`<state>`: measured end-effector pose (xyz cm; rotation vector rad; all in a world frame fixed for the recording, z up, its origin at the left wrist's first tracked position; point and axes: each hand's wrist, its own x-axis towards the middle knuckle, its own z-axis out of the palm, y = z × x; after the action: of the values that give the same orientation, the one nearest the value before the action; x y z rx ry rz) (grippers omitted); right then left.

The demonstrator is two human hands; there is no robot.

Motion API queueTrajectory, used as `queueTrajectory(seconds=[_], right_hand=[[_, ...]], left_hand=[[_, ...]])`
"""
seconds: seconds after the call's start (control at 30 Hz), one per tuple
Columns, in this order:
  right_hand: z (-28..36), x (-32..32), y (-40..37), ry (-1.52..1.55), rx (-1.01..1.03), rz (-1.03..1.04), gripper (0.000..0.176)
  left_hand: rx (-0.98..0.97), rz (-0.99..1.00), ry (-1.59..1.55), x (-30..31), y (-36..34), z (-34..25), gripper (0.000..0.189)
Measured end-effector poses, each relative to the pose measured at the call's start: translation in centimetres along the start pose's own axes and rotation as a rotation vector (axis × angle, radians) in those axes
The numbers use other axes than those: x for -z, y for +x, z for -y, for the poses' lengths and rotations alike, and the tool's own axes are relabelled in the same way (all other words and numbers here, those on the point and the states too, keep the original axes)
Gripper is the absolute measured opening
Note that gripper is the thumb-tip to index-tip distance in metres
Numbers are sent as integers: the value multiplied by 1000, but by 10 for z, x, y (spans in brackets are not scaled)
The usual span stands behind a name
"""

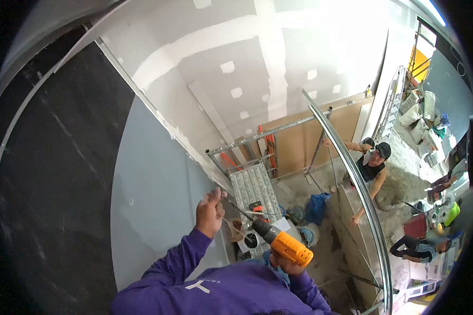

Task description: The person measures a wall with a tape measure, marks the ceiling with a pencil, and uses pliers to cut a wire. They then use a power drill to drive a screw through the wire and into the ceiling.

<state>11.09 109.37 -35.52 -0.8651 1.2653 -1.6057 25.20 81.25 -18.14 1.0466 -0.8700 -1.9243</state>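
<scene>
- The grey panel (152,199) stands at the left, its edge beside the scaffold (255,189).
- The orange drill (285,245) sits before the chest, its long axis slanted, with the bit aimed up-left at the panel edge.
- The left hand (210,211) is pinched closed by the bit tip; what it pinches is too small to tell.
- The right hand (284,265) grips the drill from below and is mostly hidden.

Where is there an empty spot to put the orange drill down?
The far half of the metal platform, just below the scaffold rail, looks bare. Its near end is crowded with a small orange tool and a white box, right under the drill. The floor around the blue bag is cluttered too.
</scene>
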Motion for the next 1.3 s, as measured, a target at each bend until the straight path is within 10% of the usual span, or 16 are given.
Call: queueTrajectory(seconds=[0.17,0.23,0.4,0.9,1.3], right_hand=[[46,-1,12,121,63,-37,61],[83,11,11,1007,-150,-252,50],[134,62,22,-208,62,-413,53],[205,36,94,82,362,-488,45],[164,-21,376,525,615,-220,36]], left_hand=[[1,103,244,-27,17,-27,24],[10,133,405,-14,34,-37,22],[109,17,56,34,62,-37,16],[41,171,-24,45,101,-7,28],[-624,291,314,-6,356,-283,37]])
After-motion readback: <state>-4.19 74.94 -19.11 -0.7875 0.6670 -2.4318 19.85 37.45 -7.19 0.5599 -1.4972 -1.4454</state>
